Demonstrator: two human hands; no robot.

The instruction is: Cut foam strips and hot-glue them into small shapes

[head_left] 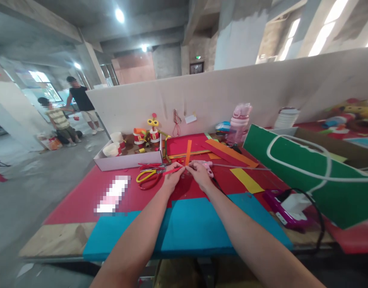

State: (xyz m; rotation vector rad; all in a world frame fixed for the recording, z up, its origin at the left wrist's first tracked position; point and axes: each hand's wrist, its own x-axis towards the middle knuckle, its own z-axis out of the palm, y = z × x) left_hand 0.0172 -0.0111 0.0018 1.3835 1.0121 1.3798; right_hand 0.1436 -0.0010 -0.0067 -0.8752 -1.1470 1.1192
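My left hand (172,176) and my right hand (198,171) meet fingertip to fingertip over the red tabletop, both pinched. Between them an orange strip (188,152) points away from me, its lower end at my right fingertips. A thin red strip (171,171) pokes out leftward from my left fingers. Left of that hand lie scissors with yellow and red handles (147,179). Just beyond my right hand rests a pink glue gun (208,167), partly hidden by it. How the two strips touch at the fingertips is too small to see.
A white box (129,161) holds small figures and cups at the back left. Orange and red sheets (232,153) and a yellow sheet (246,180) lie to the right. A purple power strip (287,210), green board (310,176) and pink bottle (240,120) stand farther right. Two people are at far left.
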